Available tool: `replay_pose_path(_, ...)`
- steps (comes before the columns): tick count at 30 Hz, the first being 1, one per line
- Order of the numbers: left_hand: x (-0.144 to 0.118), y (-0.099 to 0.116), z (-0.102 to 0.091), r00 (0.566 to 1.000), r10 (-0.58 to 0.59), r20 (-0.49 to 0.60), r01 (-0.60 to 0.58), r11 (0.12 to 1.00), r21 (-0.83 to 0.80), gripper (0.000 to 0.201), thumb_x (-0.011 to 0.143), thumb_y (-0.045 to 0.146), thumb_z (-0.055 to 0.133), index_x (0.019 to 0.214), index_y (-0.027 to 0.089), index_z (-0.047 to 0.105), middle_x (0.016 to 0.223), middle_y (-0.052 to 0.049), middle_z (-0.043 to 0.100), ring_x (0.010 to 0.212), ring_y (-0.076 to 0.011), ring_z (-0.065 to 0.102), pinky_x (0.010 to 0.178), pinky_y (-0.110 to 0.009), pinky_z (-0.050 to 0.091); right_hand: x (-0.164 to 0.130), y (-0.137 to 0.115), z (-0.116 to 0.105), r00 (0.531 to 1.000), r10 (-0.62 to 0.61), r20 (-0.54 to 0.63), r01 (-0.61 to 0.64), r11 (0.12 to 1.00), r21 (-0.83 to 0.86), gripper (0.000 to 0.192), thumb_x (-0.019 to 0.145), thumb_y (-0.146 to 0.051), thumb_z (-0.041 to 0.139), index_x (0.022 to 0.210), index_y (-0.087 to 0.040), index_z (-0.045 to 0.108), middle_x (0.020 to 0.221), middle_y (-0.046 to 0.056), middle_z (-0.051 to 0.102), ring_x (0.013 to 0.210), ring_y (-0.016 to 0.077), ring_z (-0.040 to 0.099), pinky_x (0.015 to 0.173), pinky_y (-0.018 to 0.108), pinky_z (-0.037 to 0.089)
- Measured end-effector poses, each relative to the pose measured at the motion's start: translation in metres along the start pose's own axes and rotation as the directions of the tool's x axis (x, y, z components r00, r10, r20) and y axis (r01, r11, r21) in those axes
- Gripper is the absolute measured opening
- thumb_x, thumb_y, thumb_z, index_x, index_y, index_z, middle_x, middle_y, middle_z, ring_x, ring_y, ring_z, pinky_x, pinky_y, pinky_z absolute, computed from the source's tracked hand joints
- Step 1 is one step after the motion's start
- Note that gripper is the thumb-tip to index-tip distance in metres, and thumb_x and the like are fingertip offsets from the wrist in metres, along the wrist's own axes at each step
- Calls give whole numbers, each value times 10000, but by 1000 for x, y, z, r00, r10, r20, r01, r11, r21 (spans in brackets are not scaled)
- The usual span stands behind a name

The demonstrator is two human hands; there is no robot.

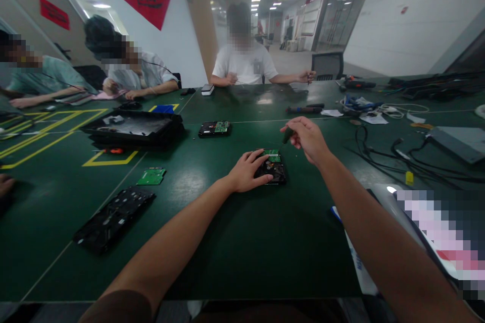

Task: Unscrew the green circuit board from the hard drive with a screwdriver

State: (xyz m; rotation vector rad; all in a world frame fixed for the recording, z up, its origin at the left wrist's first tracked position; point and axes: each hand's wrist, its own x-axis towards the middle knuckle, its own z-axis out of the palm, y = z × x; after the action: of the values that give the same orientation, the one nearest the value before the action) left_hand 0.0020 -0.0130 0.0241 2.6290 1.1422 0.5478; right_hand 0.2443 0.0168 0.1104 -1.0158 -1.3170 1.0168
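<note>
A hard drive [277,174] lies on the green table with its green circuit board on the far side. My left hand [249,170] rests flat across its left part, fingers spread, covering some of it. In my right hand [306,137] is a screwdriver [288,135] with a dark green handle, gripped between thumb and fingers. Its thin shaft slants down toward the far right corner of the drive. Whether the tip touches a screw is too small to tell.
A second hard drive [214,128] lies farther off. Left are black trays [132,128], a loose green circuit board [151,176] and a black drive casing [114,218]. Black cables [401,156] and a grey metal box [460,142] lie right. Several people sit around the table.
</note>
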Motion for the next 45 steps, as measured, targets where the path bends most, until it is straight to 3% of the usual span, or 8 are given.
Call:
replay_pose_path(7,0,1,-1,1000,7,-9,-7,1000,3,833,930,756,506,1607,290,368,1667,-86,330,1484,-377,323,1229,-584,311,2,2,0,1000,-8,23,8,1000,15,305,924,-417,592,1097,-219,747,989,69,747,523,84,486,424,237,314)
replay_pose_path(14,0,1,0,1000,-1,-1,1,1000,4,838,928,756,510,1611,295,359,1675,-80,317,1489,-381,315,1230,-584,310,-1,-3,0,999,-29,-43,26,998,-49,164,854,-353,691,841,-190,682,816,38,717,514,77,473,420,224,303)
replay_pose_path(25,0,0,0,1000,-2,-6,2,1000,-8,836,922,755,522,1607,303,364,1669,-84,328,1486,-384,320,1229,-596,304,3,4,-1,999,18,44,-22,997,77,280,929,-420,599,1039,-205,741,920,61,726,544,94,530,432,233,358)
replay_pose_path(30,0,0,0,1000,-8,1,8,1000,-17,837,922,753,524,1609,305,359,1671,-82,321,1492,-386,310,1229,-599,302,2,3,-2,999,-39,-31,37,998,-43,210,865,-413,696,887,-207,730,694,6,637,509,90,460,423,224,308)
replay_pose_path(33,0,1,0,1000,-13,-2,13,1000,-20,834,918,749,537,1607,314,360,1672,-79,322,1493,-390,309,1227,-608,301,1,2,-1,999,-10,-45,9,1000,-29,213,842,-409,714,812,-207,654,781,28,706,501,83,473,405,221,295)
replay_pose_path(37,0,2,-2,1000,-2,-1,2,1000,-19,829,923,750,526,1605,306,367,1672,-80,323,1491,-387,312,1229,-599,303,2,3,-1,999,10,-32,-10,1000,6,236,882,-444,666,914,-211,680,943,63,761,501,78,480,406,218,312)
replay_pose_path(41,1,2,-2,1000,5,-1,-5,1000,-9,831,924,755,516,1604,300,370,1672,-82,320,1487,-380,323,1235,-589,298,5,5,-2,1000,23,-20,-22,999,37,310,913,-449,600,1016,-195,744,949,82,753,547,98,524,450,230,388)
replay_pose_path(45,1,1,0,1000,-1,-1,1,1000,-9,849,920,763,515,1610,291,361,1674,-87,313,1491,-388,309,1231,-595,300,3,2,-2,1000,-19,-11,19,1000,-8,261,887,-408,648,994,-195,756,848,50,721,522,85,478,425,223,328)
